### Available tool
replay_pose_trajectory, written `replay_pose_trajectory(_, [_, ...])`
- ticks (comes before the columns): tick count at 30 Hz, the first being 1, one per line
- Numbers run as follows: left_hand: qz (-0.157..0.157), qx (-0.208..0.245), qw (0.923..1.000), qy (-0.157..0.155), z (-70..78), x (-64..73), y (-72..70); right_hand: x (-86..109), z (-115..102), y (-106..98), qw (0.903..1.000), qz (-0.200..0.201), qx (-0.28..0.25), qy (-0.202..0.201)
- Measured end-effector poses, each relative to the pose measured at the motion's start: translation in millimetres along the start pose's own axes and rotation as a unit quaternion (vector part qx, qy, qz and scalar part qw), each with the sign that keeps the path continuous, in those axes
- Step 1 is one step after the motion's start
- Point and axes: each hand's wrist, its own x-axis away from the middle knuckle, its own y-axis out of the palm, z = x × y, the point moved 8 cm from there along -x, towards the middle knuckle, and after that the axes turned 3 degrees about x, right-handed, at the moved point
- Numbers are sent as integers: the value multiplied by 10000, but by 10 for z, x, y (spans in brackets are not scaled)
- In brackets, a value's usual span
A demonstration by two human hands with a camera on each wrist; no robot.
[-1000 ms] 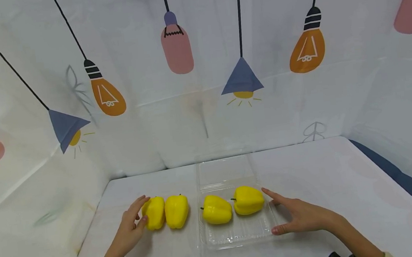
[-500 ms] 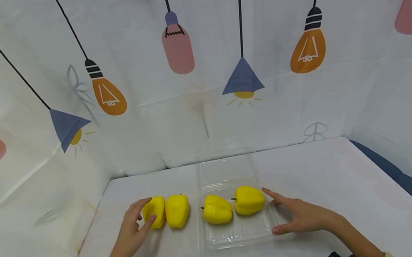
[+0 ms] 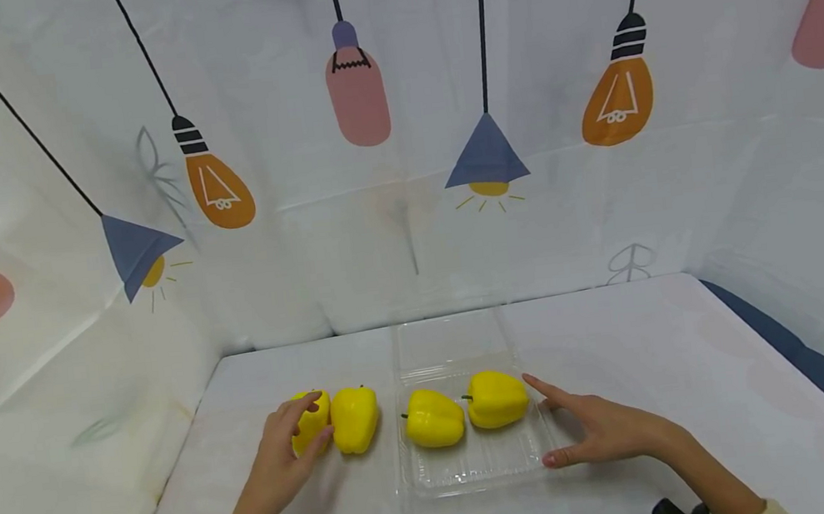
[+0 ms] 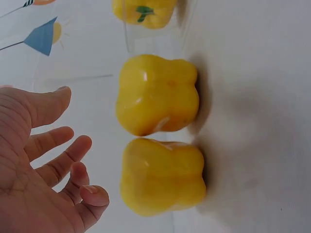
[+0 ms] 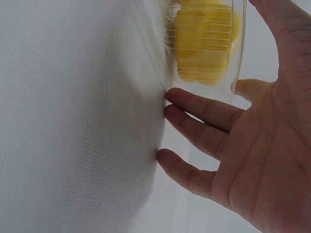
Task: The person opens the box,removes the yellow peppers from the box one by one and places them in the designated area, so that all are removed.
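Note:
Two yellow bell peppers stand side by side on the table's left: an outer pepper point(image 3: 312, 425) and an inner pepper point(image 3: 354, 420). My left hand point(image 3: 282, 457) hovers above the outer one, partly covering it in the head view; the left wrist view shows a gap between the fingers and both peppers. Two more yellow peppers, a left one point(image 3: 433, 419) and a right one point(image 3: 497, 400), lie inside a clear plastic clamshell box point(image 3: 473, 478). At the box's right side, my right hand point(image 3: 602, 431) touches the rim with spread fingers, some fingertips resting on the table.
The box's transparent lid point(image 3: 451, 342) is folded back toward the rear of the white table point(image 3: 617, 344). A white curtain point(image 3: 294, 278) printed with lamps and bulbs closes off the back and sides.
My left hand has moved to the right over the outer pepper, covering more of it. The right hand, the box and the peppers have stayed in place.

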Motion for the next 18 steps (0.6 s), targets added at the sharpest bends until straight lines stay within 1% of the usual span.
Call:
replay_pose_trajectory(7, [-21, -13, 10000, 57, 95, -39, 58, 13, -21, -12, 10000, 38, 23, -63])
replay_pose_trajectory(14, [-301, -12, 9994, -191, 169, -83, 181, 9, -18, -16, 10000, 4, 11, -62])
replay_pose_trajectory(18, [-387, 47, 9989, -271, 215, -85, 240, 12, -10, -13, 10000, 7, 13, -34])
